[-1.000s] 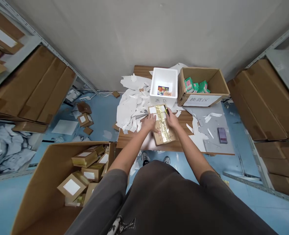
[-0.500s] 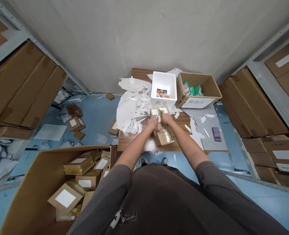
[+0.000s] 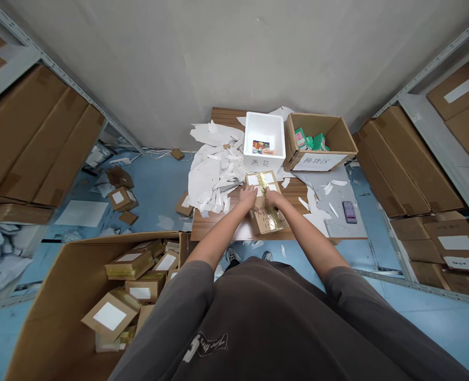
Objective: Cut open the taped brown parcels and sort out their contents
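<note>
A taped cardboard box (image 3: 261,223) lies on the wooden table in front of me, with handwriting near its close end. Shiny yellowish packing tape (image 3: 274,220) runs along its top, and white labels show at the far end. My left hand (image 3: 249,196) grips the box at its left edge, fingers over the top. Over the tape, on the right half of the box, my right hand (image 3: 273,198) is closed with its fingers curled down. Whatever is inside those fingers is hidden.
Torn white paper (image 3: 208,177) is heaped on the left. Behind stand a white foam bin (image 3: 264,124) and a cardboard carton (image 3: 319,161) with green packs. A purple object (image 3: 349,212) lies right. A big carton (image 3: 55,296) of small boxes stands left; shelves flank both sides.
My right hand has shifted slightly down the box toward me, and more of the tape beyond it shows. My left hand stays at the box's left edge. The view has tilted slightly.
</note>
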{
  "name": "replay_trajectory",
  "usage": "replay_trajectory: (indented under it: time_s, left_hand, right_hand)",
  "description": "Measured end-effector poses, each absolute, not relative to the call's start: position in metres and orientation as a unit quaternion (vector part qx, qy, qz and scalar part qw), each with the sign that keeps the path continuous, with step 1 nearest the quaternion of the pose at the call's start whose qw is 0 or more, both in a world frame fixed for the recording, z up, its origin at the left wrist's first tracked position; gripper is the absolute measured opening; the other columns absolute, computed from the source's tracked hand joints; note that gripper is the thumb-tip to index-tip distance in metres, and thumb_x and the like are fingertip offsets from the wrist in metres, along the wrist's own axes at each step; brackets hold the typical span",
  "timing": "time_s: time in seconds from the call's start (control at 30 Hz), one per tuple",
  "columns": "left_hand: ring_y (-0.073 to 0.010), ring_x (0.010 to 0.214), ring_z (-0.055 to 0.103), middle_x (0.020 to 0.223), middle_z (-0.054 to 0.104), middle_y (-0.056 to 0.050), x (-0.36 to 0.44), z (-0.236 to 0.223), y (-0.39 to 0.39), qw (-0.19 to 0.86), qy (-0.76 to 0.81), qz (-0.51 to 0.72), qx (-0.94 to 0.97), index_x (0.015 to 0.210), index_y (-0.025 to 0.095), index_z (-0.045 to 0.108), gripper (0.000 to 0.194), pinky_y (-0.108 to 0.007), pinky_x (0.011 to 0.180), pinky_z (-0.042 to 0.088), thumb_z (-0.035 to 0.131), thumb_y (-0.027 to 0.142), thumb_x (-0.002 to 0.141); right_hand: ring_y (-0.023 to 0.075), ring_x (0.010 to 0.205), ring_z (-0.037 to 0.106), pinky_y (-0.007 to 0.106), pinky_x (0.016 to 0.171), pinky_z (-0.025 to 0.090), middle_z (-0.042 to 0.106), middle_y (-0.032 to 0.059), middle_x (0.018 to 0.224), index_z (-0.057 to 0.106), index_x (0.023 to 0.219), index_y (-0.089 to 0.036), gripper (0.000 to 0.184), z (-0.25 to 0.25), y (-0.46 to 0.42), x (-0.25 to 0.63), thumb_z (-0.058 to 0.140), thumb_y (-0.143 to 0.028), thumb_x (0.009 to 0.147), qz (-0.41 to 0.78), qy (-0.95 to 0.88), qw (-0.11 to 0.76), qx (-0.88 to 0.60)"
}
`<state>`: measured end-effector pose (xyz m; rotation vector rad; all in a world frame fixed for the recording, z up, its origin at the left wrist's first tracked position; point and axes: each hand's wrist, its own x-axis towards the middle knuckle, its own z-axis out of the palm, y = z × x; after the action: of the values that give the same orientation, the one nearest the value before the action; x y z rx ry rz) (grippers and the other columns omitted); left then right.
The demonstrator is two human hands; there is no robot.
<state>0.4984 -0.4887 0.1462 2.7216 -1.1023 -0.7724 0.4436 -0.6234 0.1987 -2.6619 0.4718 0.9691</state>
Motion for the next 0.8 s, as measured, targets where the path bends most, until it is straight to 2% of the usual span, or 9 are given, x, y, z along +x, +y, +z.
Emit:
replay_trajectory:
  time_s: [0.13, 0.27, 0.33, 0.5, 0.63, 0.8]
  left_hand:
    - [-0.0491, 0.161, 0.019, 0.175, 0.028, -0.025, 0.499, 0.145, -0.49, 0.037, -0.36, -0.255, 0.896, 0.172, 0.022, 0.03, 0.143, -0.059, 0.13, 0.023, 0.103, 0.059, 0.055]
    - [-0.0493, 0.161, 0.018, 0.175, 0.027, -0.025, 0.501, 0.143, -0.495, 0.001, -0.362, -0.256, 0.896, 0.173, 0.018, 0.027, 0.148, -0.056, 0.129, 0.026, 0.102, 0.065, 0.055]
    - [-0.0483, 0.161, 0.018, 0.176, 0.026, -0.024, 0.502, 0.143, -0.497, -0.023, -0.37, -0.252, 0.894, 0.174, 0.017, 0.024, 0.147, -0.055, 0.128, 0.028, 0.099, 0.068, 0.058]
    - [-0.0491, 0.161, 0.018, 0.176, 0.026, -0.024, 0.503, 0.142, -0.499, -0.039, -0.371, -0.256, 0.892, 0.174, 0.019, 0.022, 0.139, -0.056, 0.128, 0.026, 0.093, 0.072, 0.066]
    - [-0.0489, 0.161, 0.019, 0.176, 0.025, -0.026, 0.502, 0.141, -0.501, -0.049, -0.368, -0.252, 0.894, 0.174, 0.017, 0.023, 0.139, -0.056, 0.128, 0.025, 0.093, 0.071, 0.067]
    - [-0.0468, 0.163, 0.018, 0.178, 0.022, -0.025, 0.5, 0.142, -0.504, -0.066, -0.364, -0.251, 0.895, 0.174, 0.018, 0.021, 0.136, -0.056, 0.13, 0.023, 0.093, 0.066, 0.069]
  right_hand:
    - [0.039, 0.122, 0.074, 0.043, 0.095, 0.06, 0.072, 0.0302, 0.131, 0.038, 0.158, -0.007, 0.072, 0.197, -0.617, 0.407, 0.069, -0.023, 0.095, 0.341, 0.163, 0.138, -0.915]
    - [0.0372, 0.124, 0.073, 0.041, 0.095, 0.059, 0.073, 0.0272, 0.129, 0.043, 0.153, -0.01, 0.057, 0.206, -0.615, 0.367, 0.059, -0.016, 0.098, 0.362, 0.16, 0.144, -0.907]
    - [0.0361, 0.118, 0.075, 0.04, 0.092, 0.06, 0.073, 0.0266, 0.129, 0.044, 0.152, -0.011, 0.053, 0.214, -0.615, 0.347, 0.055, -0.014, 0.1, 0.379, 0.159, 0.153, -0.899]
    - [0.0319, 0.089, 0.08, 0.039, 0.077, 0.061, 0.075, 0.0247, 0.122, 0.044, 0.149, -0.014, 0.049, 0.231, -0.616, 0.303, 0.05, -0.013, 0.101, 0.416, 0.166, 0.173, -0.877]
    - [0.0328, 0.089, 0.08, 0.039, 0.075, 0.061, 0.077, 0.0241, 0.114, 0.045, 0.147, -0.013, 0.049, 0.238, -0.615, 0.286, 0.051, -0.009, 0.098, 0.415, 0.163, 0.167, -0.879]
    - [0.0302, 0.075, 0.079, 0.038, 0.072, 0.059, 0.079, 0.0214, 0.103, 0.046, 0.148, -0.013, 0.052, 0.248, -0.615, 0.276, 0.049, -0.006, 0.097, 0.418, 0.169, 0.175, -0.875]
